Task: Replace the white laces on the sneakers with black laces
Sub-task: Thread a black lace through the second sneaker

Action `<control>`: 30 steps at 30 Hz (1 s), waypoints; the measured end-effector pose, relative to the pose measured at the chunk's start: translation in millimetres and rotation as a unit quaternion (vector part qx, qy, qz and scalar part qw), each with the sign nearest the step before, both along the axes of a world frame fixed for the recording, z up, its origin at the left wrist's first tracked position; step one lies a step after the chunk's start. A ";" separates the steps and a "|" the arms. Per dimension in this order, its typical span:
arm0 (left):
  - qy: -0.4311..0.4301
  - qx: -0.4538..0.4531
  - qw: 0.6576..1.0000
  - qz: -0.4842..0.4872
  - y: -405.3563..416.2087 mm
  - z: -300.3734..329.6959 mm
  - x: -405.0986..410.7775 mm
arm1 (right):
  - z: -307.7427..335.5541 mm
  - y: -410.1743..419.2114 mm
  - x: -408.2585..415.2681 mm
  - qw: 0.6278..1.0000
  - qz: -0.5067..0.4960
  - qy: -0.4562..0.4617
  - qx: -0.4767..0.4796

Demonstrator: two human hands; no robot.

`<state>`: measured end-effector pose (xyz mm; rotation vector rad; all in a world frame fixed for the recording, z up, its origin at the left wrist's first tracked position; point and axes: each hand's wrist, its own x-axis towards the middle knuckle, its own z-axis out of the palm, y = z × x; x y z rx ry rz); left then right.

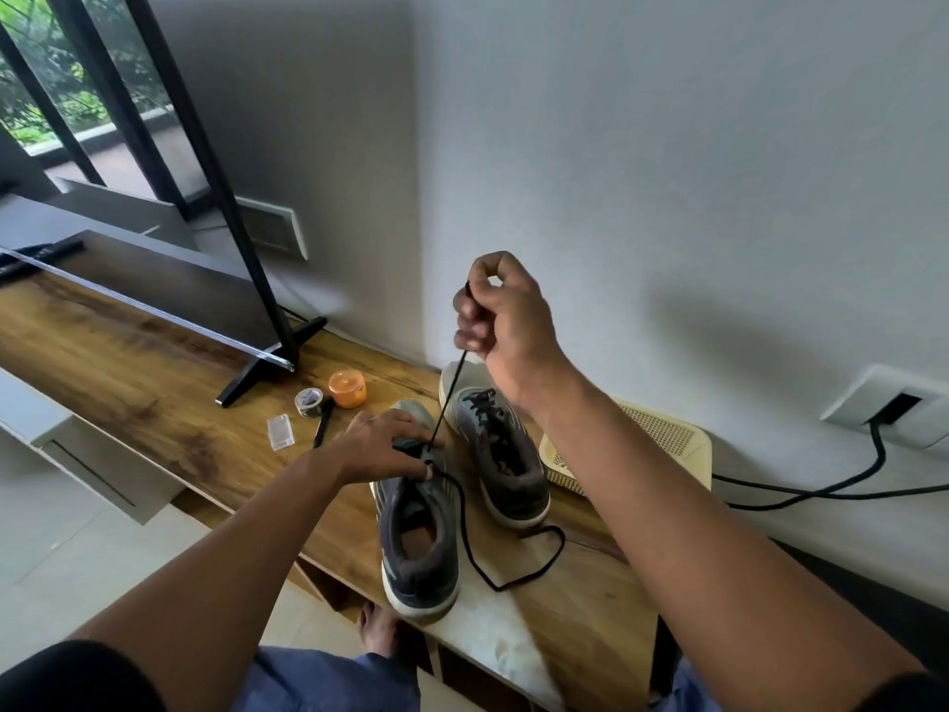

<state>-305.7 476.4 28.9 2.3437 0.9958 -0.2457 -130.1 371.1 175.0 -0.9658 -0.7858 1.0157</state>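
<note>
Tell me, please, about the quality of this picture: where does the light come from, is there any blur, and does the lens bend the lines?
Head view: daylight enters from the window at upper left, so the right hand casts a soft shadow rightward on the wall; the TV edges bow from wide-angle distortion; the left hand on the near sneaker is slightly motion-blurred.
</note>
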 end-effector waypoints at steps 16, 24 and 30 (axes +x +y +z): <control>-0.016 -0.014 1.000 0.002 5.8 -11.1 -1.5 | -12.0 -8.4 33.9 0.735 0.099 -0.618 -0.260; -0.016 -0.013 1.000 0.000 5.8 -12.1 -1.5 | 24.9 -13.8 39.6 0.960 0.069 -0.271 -0.019; -0.015 -0.015 1.000 0.003 2.8 -9.4 -0.7 | 44.1 -22.7 44.2 0.992 0.088 -0.034 0.080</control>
